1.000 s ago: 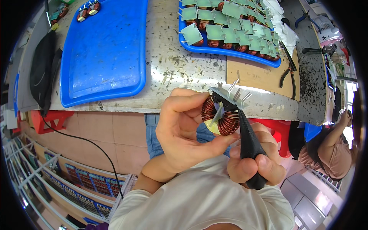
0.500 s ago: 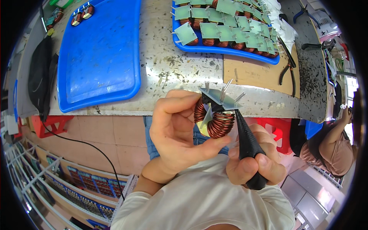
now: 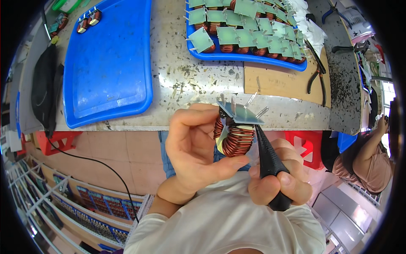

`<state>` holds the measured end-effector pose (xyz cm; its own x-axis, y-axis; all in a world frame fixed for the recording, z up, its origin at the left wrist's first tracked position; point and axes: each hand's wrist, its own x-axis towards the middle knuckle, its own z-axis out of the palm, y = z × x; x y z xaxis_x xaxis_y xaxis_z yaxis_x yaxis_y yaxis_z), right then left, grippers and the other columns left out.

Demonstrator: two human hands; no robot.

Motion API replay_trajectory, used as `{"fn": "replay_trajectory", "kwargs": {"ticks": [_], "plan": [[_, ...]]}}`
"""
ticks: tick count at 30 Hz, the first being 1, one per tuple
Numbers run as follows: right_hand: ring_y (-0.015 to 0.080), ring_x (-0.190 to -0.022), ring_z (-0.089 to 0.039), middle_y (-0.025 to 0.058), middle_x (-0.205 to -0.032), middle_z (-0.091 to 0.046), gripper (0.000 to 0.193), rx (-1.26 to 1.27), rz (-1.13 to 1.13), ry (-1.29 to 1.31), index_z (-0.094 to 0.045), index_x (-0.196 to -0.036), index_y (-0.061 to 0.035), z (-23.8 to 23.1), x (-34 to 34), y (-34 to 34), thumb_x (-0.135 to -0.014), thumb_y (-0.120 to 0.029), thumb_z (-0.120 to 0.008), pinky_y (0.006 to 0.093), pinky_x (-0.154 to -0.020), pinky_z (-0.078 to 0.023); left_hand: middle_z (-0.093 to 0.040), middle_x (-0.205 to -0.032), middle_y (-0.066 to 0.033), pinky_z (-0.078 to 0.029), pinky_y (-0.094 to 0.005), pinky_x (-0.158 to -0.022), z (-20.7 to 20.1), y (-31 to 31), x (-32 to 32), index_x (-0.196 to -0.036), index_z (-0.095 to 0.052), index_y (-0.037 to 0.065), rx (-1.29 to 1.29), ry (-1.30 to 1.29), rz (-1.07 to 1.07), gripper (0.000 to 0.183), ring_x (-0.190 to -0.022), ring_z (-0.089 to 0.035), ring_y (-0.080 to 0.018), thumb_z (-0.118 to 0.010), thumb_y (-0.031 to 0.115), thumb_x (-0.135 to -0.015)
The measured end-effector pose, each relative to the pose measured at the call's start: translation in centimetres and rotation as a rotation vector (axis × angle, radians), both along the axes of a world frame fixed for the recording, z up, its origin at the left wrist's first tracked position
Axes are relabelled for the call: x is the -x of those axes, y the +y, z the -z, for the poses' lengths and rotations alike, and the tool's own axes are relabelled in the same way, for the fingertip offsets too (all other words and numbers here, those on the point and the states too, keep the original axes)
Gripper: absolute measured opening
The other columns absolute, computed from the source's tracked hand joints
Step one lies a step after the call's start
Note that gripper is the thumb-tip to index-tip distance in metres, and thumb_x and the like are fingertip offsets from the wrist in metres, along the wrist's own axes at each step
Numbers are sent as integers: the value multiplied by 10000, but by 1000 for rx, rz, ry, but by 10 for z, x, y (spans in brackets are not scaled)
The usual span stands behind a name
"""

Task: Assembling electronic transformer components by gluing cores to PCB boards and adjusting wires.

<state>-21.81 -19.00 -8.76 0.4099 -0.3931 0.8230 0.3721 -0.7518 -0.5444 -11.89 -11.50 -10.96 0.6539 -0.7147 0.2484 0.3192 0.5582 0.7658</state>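
Observation:
Between the thumb and fingers of my left hand (image 3: 190, 146) sits a toroidal coil (image 3: 237, 139) wound with copper wire. A pale green square plate (image 3: 242, 113) tops the coil, with metal pins sticking up from it. My right hand (image 3: 285, 173) is closed around a black, tapered tool (image 3: 269, 156) whose kind I cannot make out. Its narrow tip meets the plate's right corner, near the coil's upper right side. The wider end of the tool points down toward my shirt.
A blue tray (image 3: 108, 63) at the left holds a few coils at its far end. Another blue tray (image 3: 249, 57) carries several coils with green plates. Pliers (image 3: 317, 78) rest on cardboard (image 3: 275, 80) at the right. A person (image 3: 363, 165) is at the far right.
The coil has tipped slightly and shifted a little left and down in my left hand. My right hand and the black tool have moved slightly left with it.

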Motion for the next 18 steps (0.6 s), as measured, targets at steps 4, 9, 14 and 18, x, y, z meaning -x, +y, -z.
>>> {"fn": "replay_trajectory", "kwargs": {"ticks": [4, 9, 14, 18], "plan": [[144, -397, -472, 52, -575, -483, 286, 51, 34, -40, -409, -930, -19, 3, -2, 0, -722, -42, -604, 252, -342, -393, -471, -963, -125, -435, -278, -769, -8, -1, 3, -976, -369, -10, -37, 335, 213, 539, -934, -501, -175, -708, -57, -560], [148, -408, -480, 53, -572, -486, 287, 50, 33, -59, -420, -927, -16, 2, -2, 0, -721, -54, -616, 254, -346, -394, -553, -841, -161, -465, -202, -443, -13, -2, 5, -964, -392, 21, -338, 427, 231, 739, -616, -573, -161, -785, 424, -485], [152, -417, -486, 54, -577, -489, 295, 59, 26, -86, -426, -938, -15, 2, -3, 0, -727, -74, -624, 253, -350, -396, -550, -845, -172, -482, -215, -468, -13, -3, 8, -963, -389, 19, -337, 407, 199, 749, -631, -579, -171, -791, 420, -474], [150, -413, -480, 53, -577, -487, 284, 63, 36, -108, -432, -928, -12, 2, -3, 0, -730, -79, -625, 252, -353, -397, -548, -847, -173, -485, -218, -475, -15, -4, 8, -959, -384, 21, -337, 409, 184, 756, -632, -578, -169, -795, 419, -465]]}}
